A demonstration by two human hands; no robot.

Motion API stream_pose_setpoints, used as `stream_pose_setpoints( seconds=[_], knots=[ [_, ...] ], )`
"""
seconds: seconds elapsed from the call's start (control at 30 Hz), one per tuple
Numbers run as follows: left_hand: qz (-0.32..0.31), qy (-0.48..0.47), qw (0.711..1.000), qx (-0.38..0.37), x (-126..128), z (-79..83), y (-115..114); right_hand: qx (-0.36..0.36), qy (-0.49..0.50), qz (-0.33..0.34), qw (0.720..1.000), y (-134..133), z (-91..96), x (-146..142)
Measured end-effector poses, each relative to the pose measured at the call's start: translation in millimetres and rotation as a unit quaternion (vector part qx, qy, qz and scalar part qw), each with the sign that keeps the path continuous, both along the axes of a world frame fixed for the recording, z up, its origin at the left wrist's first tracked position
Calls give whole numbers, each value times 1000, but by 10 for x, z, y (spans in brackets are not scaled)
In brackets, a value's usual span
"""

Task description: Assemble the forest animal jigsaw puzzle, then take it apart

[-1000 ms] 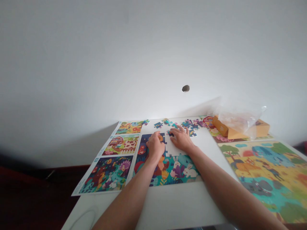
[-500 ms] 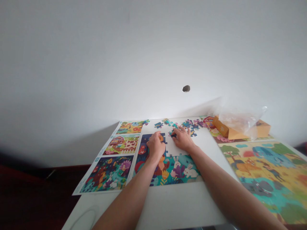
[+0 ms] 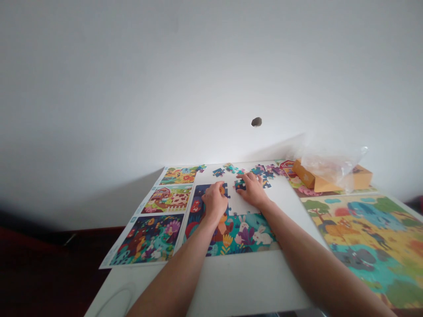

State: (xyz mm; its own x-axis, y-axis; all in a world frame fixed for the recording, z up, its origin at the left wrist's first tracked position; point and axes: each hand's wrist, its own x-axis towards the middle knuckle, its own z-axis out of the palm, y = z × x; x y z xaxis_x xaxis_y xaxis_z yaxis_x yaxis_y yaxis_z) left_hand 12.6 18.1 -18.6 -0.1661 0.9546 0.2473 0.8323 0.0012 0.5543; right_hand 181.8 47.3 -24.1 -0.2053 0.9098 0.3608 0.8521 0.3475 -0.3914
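Note:
A partly assembled jigsaw puzzle (image 3: pixel 262 235) with white rabbits and a dark blue left side lies on the white table. My left hand (image 3: pixel 215 200) rests on the puzzle's upper left part, fingers loosely bent, with nothing visible in them. To its right, my right hand (image 3: pixel 254 190) pinches a dark puzzle piece (image 3: pixel 240 184) between thumb and index finger, over the gap in the puzzle. Loose puzzle pieces (image 3: pixel 218 172) lie beyond both hands, some partly covered by my right hand.
On the left lies a sheet (image 3: pixel 140 237) with three printed pictures. At right is an animal picture puzzle (image 3: pixel 360 233). Behind it, a yellow box (image 3: pixel 361 178) and a clear plastic bag (image 3: pixel 333 163) sit near the wall (image 3: pixel 198 88), which has a hole (image 3: pixel 256 122).
My right hand has shifted slightly, its thumb and index finger now wider apart around the dark piece, which shows more. My left hand stays in place.

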Motion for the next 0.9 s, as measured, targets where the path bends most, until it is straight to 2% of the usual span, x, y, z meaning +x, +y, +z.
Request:
stream_pose_setpoints(
  seconds=[0.17, 0.4, 0.9],
  knots=[
    [-1, 14, 1000, -2, 8, -8, 1, 3, 5, -1, 1000, 3, -7, 9],
    [-32, 28, 999, -1, 35, 17, -32, -6, -6, 40, 999, -37, 4, -25],
    [-44, 32, 998, -13, 48, 42, -54, -4, -21, 33, 999, -69, 22, -25]
  ],
)
